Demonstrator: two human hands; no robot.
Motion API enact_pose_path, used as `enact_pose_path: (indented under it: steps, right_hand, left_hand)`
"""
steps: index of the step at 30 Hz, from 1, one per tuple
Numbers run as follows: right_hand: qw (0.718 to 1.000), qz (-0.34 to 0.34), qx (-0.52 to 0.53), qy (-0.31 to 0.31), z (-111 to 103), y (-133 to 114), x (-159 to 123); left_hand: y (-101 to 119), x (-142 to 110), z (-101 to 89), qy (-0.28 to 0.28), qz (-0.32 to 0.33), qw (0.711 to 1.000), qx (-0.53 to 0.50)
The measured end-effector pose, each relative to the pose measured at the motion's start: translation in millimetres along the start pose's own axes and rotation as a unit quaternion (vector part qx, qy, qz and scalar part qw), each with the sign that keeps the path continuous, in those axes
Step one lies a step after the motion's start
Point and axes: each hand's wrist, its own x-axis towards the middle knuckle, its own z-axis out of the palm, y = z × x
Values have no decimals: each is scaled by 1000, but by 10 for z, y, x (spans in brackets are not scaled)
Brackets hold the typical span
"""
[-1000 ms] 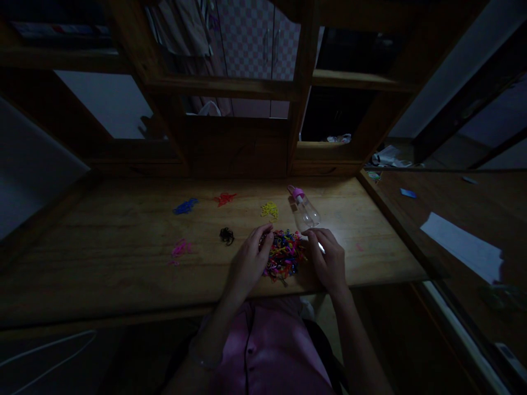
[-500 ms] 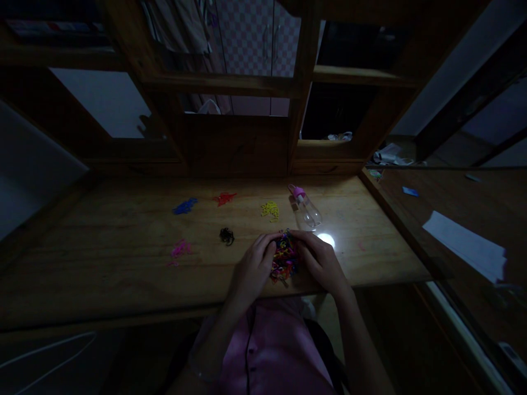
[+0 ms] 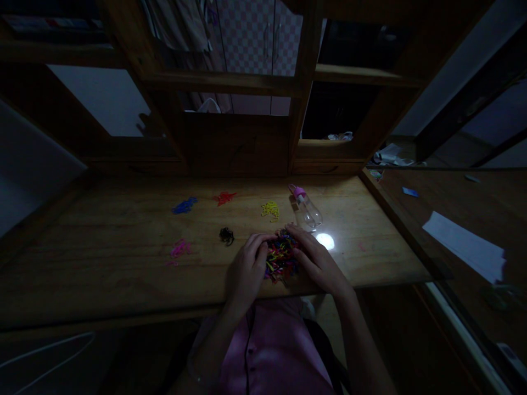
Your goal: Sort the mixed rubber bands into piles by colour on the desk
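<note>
A mixed heap of small, thin coloured pieces [image 3: 281, 255] lies near the table's front edge; red, yellow, blue, pink and dark ones show, too small to tell their kind. My left hand [image 3: 249, 267] rests along the heap's left side, fingers stretched toward its far end. On the opposite side my right hand [image 3: 319, 258] lies against the heap with its fingers extended over its edge. Both hands are open around the pieces, and their palms are hidden. Left of the heap is a small black pile [image 3: 226, 236], and beyond it a yellow pile [image 3: 270, 210].
Further piles are blue [image 3: 184, 206], red [image 3: 224, 198] and pink [image 3: 180, 248], all on the wooden table [image 3: 123, 236]. A clear bulb-shaped bottle with a pink cap [image 3: 307, 207] lies behind my right hand. White paper [image 3: 465, 244] lies on the surface at right.
My left hand has shifted a little left, and the heap between my hands looks wider and more exposed. My right fingers now reach slightly farther forward. The separate piles stay put.
</note>
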Motion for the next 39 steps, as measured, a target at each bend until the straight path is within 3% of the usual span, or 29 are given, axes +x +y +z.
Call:
enact_pose_path:
  steps: [4, 9, 14, 20, 22, 32, 39]
  right_hand:
    - [999, 12, 12, -31, 3, 42, 6]
    - [992, 36, 114, -37, -36, 25, 0]
    - [985, 17, 161, 53, -69, -35, -26]
    - [987, 53, 36, 148, -17, 15, -37]
    - [986, 50, 5, 160, 4, 40, -36]
    - [986, 31, -4, 166, 5, 76, -63]
    - [986, 20, -25, 164, -5, 50, -74]
  left_hand:
    - [8, -14, -39, 26, -2, 1000, -8]
    - [31, -90, -195, 27, -8, 999, 22]
    - [-3, -227, -407, -10, 3, 995, 102]
    - [96, -453, -564, -121, -28, 982, 145]
    - [113, -498, -563, -135, -36, 979, 150]
    - [-67, -447, -338, -83, -53, 975, 202]
    - [-50, -428, -326, -91, -46, 972, 210]
